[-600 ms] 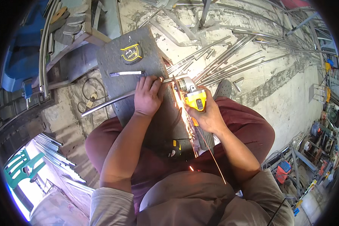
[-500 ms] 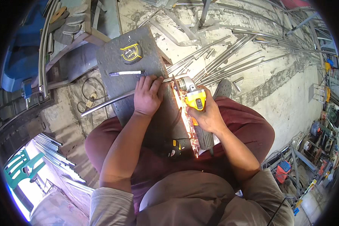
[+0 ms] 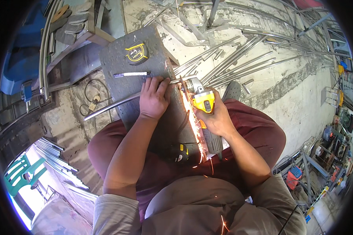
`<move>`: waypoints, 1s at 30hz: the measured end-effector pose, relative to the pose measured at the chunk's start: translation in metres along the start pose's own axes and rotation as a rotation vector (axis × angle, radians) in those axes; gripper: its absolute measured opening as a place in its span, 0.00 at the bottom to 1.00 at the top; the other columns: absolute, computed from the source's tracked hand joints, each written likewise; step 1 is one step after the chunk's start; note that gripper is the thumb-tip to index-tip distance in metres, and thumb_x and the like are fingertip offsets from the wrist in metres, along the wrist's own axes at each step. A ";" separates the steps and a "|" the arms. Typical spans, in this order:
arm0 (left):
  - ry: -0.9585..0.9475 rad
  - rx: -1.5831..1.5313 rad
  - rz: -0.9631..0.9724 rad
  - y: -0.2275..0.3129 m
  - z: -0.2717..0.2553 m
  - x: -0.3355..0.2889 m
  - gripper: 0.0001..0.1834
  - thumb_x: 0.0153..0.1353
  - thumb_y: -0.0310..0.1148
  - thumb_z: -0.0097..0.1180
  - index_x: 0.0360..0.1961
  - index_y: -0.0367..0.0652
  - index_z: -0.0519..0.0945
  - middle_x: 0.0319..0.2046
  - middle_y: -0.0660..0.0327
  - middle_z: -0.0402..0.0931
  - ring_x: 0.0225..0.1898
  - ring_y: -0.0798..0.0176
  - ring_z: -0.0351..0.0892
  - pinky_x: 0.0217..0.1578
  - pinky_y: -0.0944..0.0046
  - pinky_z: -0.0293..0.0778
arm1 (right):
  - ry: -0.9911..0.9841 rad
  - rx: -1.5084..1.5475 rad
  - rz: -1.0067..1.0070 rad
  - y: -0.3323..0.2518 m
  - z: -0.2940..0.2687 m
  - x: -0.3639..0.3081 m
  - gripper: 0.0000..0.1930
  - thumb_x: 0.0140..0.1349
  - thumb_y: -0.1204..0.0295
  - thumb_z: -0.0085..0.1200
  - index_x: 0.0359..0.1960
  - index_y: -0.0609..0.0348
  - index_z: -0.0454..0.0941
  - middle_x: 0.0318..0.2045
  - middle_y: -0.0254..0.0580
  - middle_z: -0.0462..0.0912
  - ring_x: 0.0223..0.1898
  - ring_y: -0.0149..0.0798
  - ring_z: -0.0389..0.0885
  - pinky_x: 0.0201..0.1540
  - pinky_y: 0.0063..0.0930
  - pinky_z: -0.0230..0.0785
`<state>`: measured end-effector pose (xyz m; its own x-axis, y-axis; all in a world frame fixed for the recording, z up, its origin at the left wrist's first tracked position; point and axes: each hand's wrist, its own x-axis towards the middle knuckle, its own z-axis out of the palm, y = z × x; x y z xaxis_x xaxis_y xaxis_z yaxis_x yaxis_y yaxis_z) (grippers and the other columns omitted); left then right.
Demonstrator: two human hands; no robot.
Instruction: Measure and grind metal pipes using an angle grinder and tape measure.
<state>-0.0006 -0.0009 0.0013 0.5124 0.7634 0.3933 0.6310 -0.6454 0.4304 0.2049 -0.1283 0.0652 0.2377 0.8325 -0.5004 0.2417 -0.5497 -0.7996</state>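
My right hand (image 3: 217, 118) is wrapped round a yellow and black angle grinder (image 3: 203, 102). The grinder's disc meets a shiny metal tube (image 3: 115, 105) just past the right edge of a dark board (image 3: 123, 90), and orange sparks (image 3: 193, 127) stream toward my lap. My left hand (image 3: 154, 98) presses the tube down on the board, its fingers curled over it. Beyond my left fingers lie a white and purple marker (image 3: 130, 74) and a black and yellow tape measure (image 3: 137, 53). A second black and yellow item (image 3: 182, 152) sits at the board's near end.
Many metal tubes (image 3: 239, 58) lie on the floor ahead and to the right. At the far left, gloves (image 3: 71, 31) rest on a bench. A cord with a socket (image 3: 93, 105) is left of the board; a green chair (image 3: 23, 174) stands lower left, tools (image 3: 295, 176) lower right.
The grinder has barely shifted. Sparks now scatter farther, some reaching my shirt. My left hand and the tube stay in place.
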 end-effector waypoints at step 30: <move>0.022 0.001 0.017 -0.002 0.004 -0.001 0.14 0.61 0.37 0.70 0.45 0.43 0.87 0.42 0.59 0.79 0.43 0.50 0.79 0.44 0.52 0.76 | -0.026 0.012 -0.055 0.010 -0.002 0.009 0.47 0.61 0.64 0.67 0.74 0.73 0.51 0.52 0.61 0.85 0.56 0.55 0.85 0.60 0.40 0.75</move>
<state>0.0004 -0.0004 -0.0031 0.5105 0.7514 0.4181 0.6230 -0.6583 0.4225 0.2113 -0.1265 0.0530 0.1999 0.8632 -0.4636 0.2425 -0.5020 -0.8302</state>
